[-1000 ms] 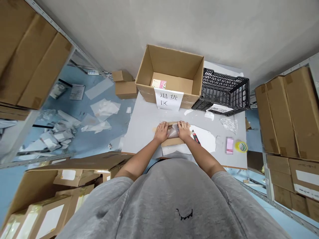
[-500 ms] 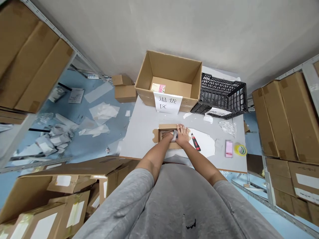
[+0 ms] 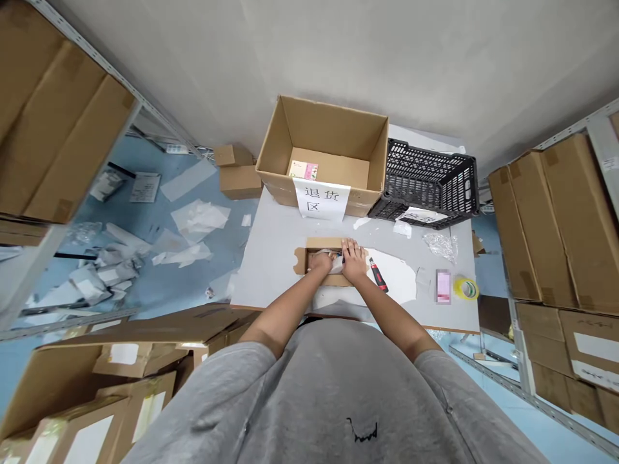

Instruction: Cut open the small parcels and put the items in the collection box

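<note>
A small open cardboard box (image 3: 319, 243) lies on the table, its flaps folded outward. My left hand (image 3: 320, 261) is down inside it with curled fingers, closed on clear plastic wrapping (image 3: 337, 264). What the plastic covers is mostly hidden. My right hand (image 3: 354, 261) rests over the box's right end, fingers stretched out and lying flat. Just right of that hand, a red and black utility knife (image 3: 378, 276) lies on a white sheet (image 3: 399, 274).
Behind stand a large cardboard box (image 3: 322, 116) with a small carton inside and a black plastic crate (image 3: 430, 174). Yellow tape (image 3: 466, 289), a pinkish blurred rectangle (image 3: 443, 287) and crumpled plastic (image 3: 441, 247) lie at right. Cartons fill the shelves on both sides.
My left hand has risen slightly inside the small box and its fist shows more. The plastic beside it has shifted. My right hand stays on the box's right end.
</note>
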### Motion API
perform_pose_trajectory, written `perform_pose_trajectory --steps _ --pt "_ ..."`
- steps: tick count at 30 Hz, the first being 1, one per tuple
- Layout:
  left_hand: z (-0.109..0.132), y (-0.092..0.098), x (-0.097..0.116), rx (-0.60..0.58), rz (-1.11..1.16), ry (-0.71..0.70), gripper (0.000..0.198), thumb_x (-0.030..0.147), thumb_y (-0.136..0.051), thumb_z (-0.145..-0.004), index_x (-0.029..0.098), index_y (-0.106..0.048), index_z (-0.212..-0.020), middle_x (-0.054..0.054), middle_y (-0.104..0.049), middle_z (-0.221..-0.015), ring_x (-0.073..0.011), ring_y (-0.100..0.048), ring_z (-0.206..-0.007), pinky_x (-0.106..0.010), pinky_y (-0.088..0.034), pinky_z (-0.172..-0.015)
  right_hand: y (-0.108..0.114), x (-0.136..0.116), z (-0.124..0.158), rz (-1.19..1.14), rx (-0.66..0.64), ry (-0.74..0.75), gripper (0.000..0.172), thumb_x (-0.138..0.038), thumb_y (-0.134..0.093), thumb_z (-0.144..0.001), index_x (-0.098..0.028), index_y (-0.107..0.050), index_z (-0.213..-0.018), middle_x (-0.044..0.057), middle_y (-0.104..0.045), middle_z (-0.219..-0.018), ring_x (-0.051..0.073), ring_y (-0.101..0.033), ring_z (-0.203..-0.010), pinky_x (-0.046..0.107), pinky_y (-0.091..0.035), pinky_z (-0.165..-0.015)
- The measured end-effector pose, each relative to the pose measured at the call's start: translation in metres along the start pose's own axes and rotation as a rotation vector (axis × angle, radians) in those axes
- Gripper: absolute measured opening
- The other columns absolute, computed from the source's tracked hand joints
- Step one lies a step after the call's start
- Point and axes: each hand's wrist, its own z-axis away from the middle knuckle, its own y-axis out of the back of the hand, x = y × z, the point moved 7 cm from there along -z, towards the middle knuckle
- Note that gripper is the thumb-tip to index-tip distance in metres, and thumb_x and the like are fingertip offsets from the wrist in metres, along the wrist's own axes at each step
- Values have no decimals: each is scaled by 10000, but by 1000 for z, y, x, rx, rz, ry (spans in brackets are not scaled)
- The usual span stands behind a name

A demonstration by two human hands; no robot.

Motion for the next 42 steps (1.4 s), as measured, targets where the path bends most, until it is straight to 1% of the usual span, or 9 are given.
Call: perform_pose_trajectory --steps 5,11,14,17,23,28,33,39,42 --pt "33 25 13 194 -287 -340 340 318 -573 -1102 149 -842 -1223 -224 -732 -1357 -354 -610 -1324 -473 -453 -1127 20 -6 1 -67 75 70 757 -80 -496 -933 -163 -510 -1685 158 -389 -1796 313 -243 -1688 585 -128 -1364" --pt "52 53 13 130 -343 -730 271 316 -619 -1087 179 -827 -1192 -185 -766 -1226 -317 -659 -1251 -428 -455 -1126 59 -23 9 -341 173 294 570 -80 -424 -989 -198 -716 -1464 148 -672 -1456 295 -554 -1390 459 -434 -1221" --pt "47 64 12 44 -299 -696 304 365 -583 -1105 215 -809 -1242 -159 -792 -1216 -306 -704 -1207 -404 -480 -1082 71 -26 13 -367 184 304 475 -194 -509 -1043 -209 -696 -1479 143 -661 -1470 313 -556 -1385 459 -444 -1196" --pt "43 69 15 -24 -227 -615 308 359 -560 -1104 266 -796 -1277 -120 -805 -1257 -292 -719 -1216 -384 -492 -1079 67 -32 10 -362 72 337 413 -262 -653 -1015 -226 -723 -1420 121 -733 -1363 305 -626 -1288 428 -472 -1140" --pt "45 68 16 3 -82 -638 260 377 -601 -1084 255 -810 -1176 -107 -803 -1261 -302 -712 -1222 -390 -499 -1098 59 -7 -5 -443 83 124 97 -293 -701 -982 -219 -762 -987 80 -785 -1035 261 -692 -1039 348 -509 -973" --pt "44 68 -8 160 59 -547 479 248 -808 -936 190 -699 -1398 -125 -770 -1265 -318 -678 -1270 -406 -485 -1132 58 27 -4 -832 235 -83 249 -473 -700 -917 -232 -644 -894 20 -721 -879 221 -661 -829 315 -531 -815" --pt "46 65 -10 191 50 -572 374 248 -685 -1019 177 -684 -1387 -144 -719 -1310 -307 -647 -1275 -413 -479 -1132 61 42 -5 -1250 348 -187 465 -660 -743 -838 -274 -485 -850 -35 -669 -759 197 -671 -773 300 -557 -771" --pt "61 63 -14 228 -278 -618 570 170 -741 -933 186 -617 -1488 -204 -639 -1389 -375 -565 -1347 -481 -441 -1134 86 44 -13 -1438 482 -224 493 -646 -784 -810 -269 -479 -895 -15 -726 -830 181 -701 -772 293 -589 -735" --pt "64 71 -17 274 -182 -533 395 199 -592 -1038 189 -669 -1426 -195 -671 -1295 -348 -611 -1282 -455 -472 -1088 100 45 -14 -1503 505 -282 514 -656 -786 -803 -272 -466 -923 6 -751 -890 182 -709 -767 281 -594 -661"
